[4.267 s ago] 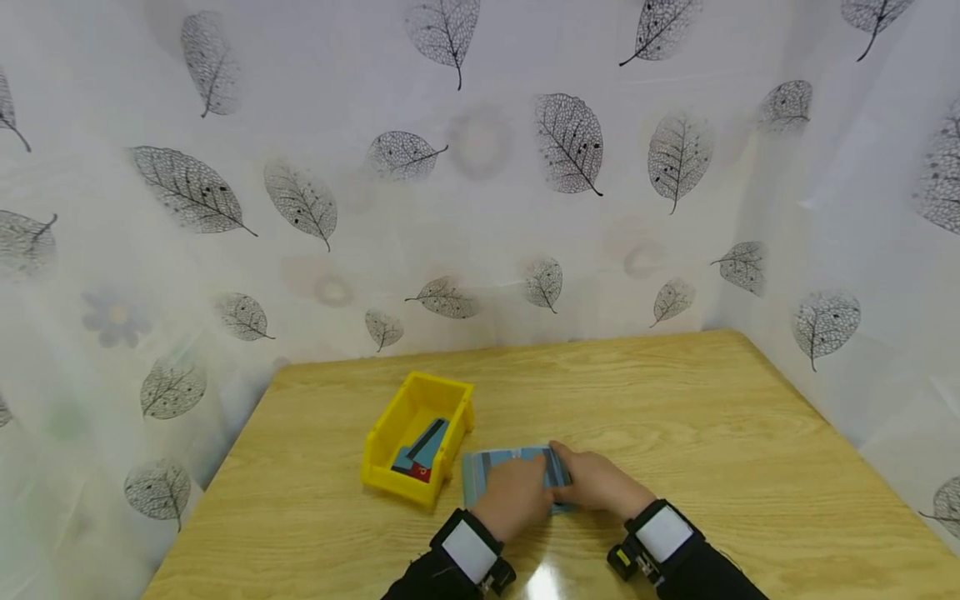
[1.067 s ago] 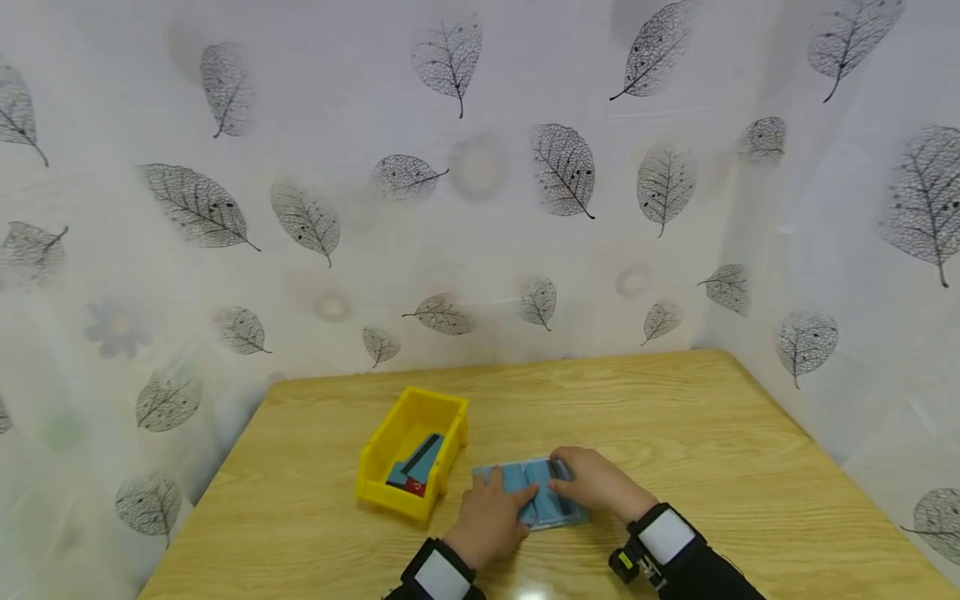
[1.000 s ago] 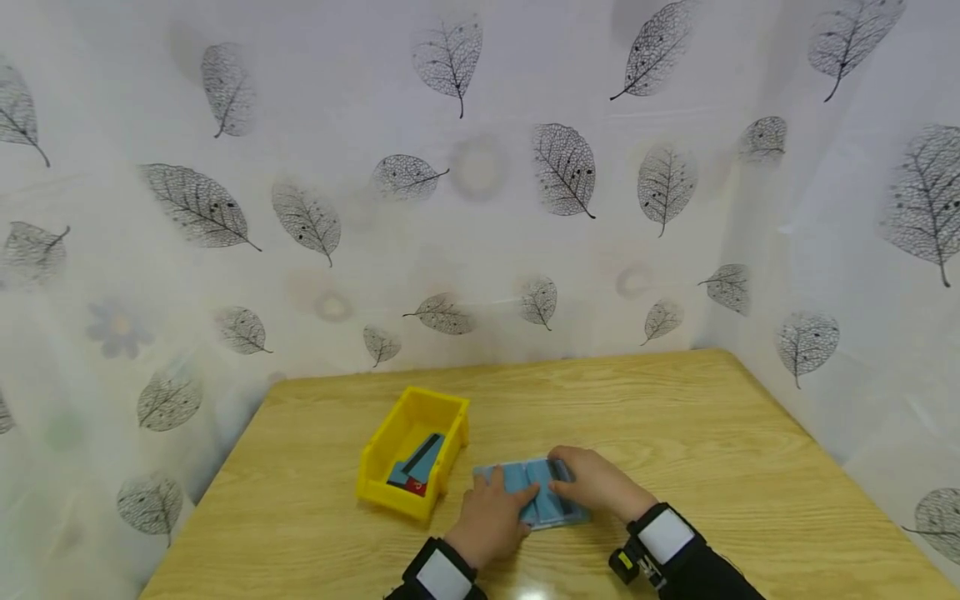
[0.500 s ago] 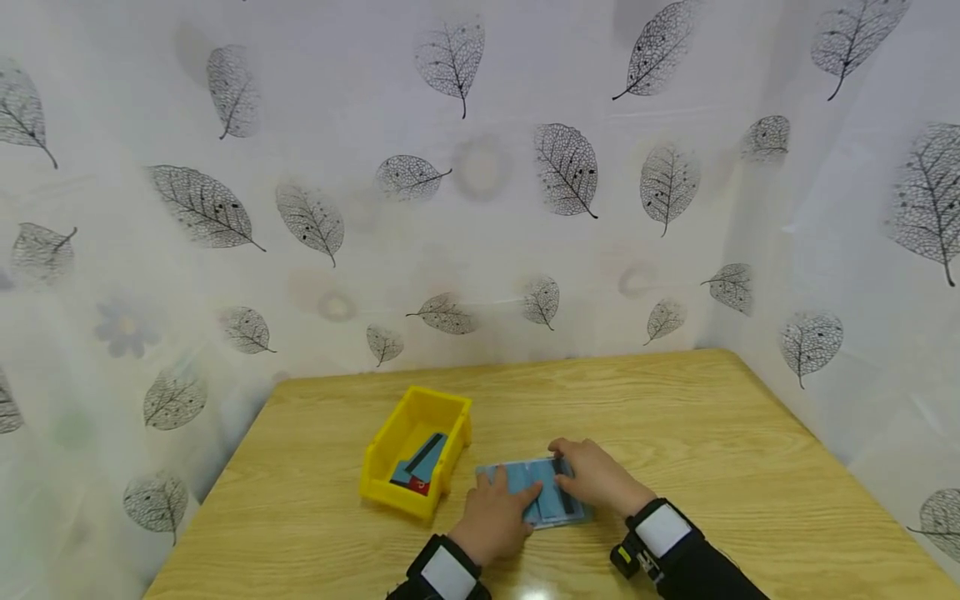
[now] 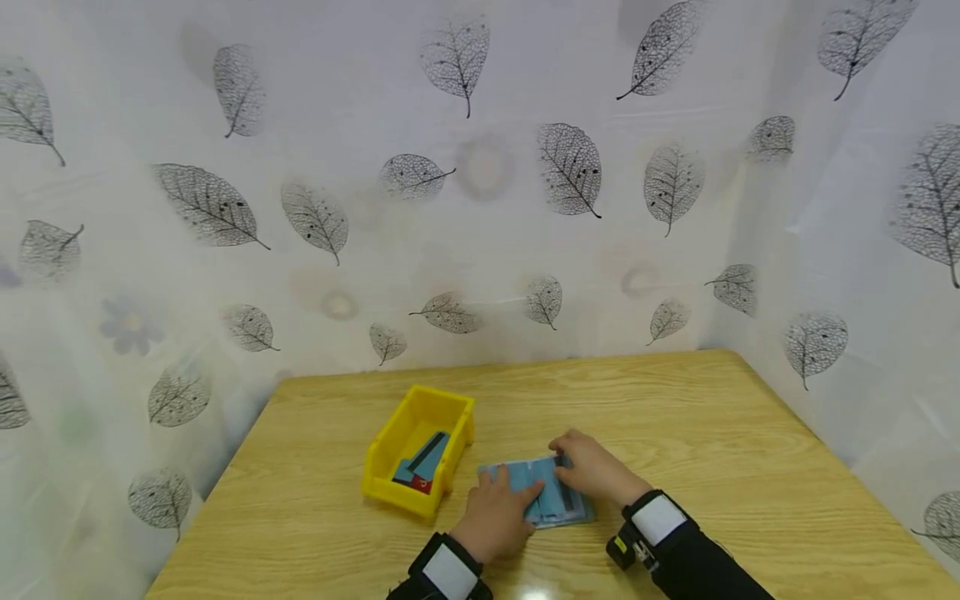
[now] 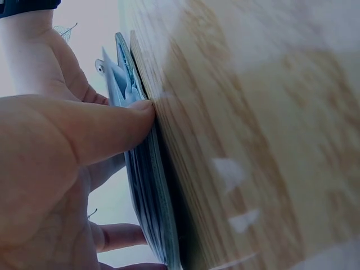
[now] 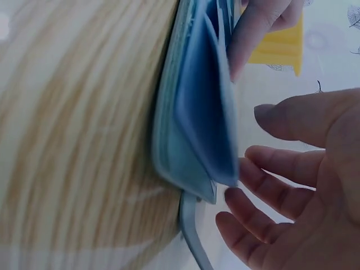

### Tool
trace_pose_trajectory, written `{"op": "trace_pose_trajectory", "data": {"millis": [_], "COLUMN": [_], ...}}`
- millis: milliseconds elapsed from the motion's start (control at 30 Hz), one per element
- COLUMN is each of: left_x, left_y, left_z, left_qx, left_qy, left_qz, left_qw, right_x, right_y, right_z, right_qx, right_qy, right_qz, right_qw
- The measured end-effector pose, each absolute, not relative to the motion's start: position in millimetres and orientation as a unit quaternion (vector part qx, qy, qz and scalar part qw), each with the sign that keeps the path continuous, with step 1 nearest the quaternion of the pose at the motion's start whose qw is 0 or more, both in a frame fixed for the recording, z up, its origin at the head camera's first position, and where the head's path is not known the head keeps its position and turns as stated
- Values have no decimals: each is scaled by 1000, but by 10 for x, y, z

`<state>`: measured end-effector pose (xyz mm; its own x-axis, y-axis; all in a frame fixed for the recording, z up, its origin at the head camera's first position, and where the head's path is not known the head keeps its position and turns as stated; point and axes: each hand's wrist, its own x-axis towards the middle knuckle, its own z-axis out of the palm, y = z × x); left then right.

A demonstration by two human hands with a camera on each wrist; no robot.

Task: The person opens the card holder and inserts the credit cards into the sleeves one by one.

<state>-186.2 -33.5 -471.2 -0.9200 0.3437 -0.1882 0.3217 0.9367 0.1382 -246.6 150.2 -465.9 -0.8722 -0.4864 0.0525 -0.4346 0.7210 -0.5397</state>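
Observation:
A light blue wallet (image 5: 551,500) lies unfolded on the table, a dark stripe showing across its right half. My left hand (image 5: 491,517) rests on the left half with fingers spread. In the left wrist view, its thumb (image 6: 121,121) lies against the edge of the layered wallet (image 6: 152,191). At the far right corner is my right hand (image 5: 596,468), fingers loosely bent. The right wrist view shows a raised blue pocket flap (image 7: 211,112) beside the right hand's fingers (image 7: 270,180); thumb and fingers stand apart, and whether a fingertip touches the flap is unclear.
Left of the wallet stands a yellow bin (image 5: 380,442) with several blue cards (image 5: 429,454) and a red-marked piece (image 5: 422,484) inside. The wooden table (image 5: 660,417) reaches back to a leaf-printed curtain (image 5: 480,233).
Over four seconds, the left hand has shifted from the wallet's middle to its left half. Lately the right hand has lifted slightly and moved away from the right half; the left stays put.

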Motion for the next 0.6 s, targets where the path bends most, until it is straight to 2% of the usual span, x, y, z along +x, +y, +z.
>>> {"op": "trace_pose_trajectory", "data": {"millis": [133, 267, 400, 600], "left_x": [-1841, -1857, -1899, -1952], "left_y": [-325, -345, -395, -437], "left_z": [-4643, -4653, -4705, -4709], "left_qx": [168, 164, 169, 189], "left_qy": [979, 979, 979, 974], "left_qz": [51, 63, 77, 121], "left_qw": [108, 104, 79, 27], "right_x": [-2497, -2475, -2449, -2388], "right_y": [1500, 1551, 1572, 1478], "right_z": [-4684, -4676, -4655, -4648], "right_qx": [-192, -163, -181, -203], "right_qy": [894, 814, 758, 768], "right_qz": [-399, -532, -577, -558], "right_qw": [75, 168, 245, 240]}}
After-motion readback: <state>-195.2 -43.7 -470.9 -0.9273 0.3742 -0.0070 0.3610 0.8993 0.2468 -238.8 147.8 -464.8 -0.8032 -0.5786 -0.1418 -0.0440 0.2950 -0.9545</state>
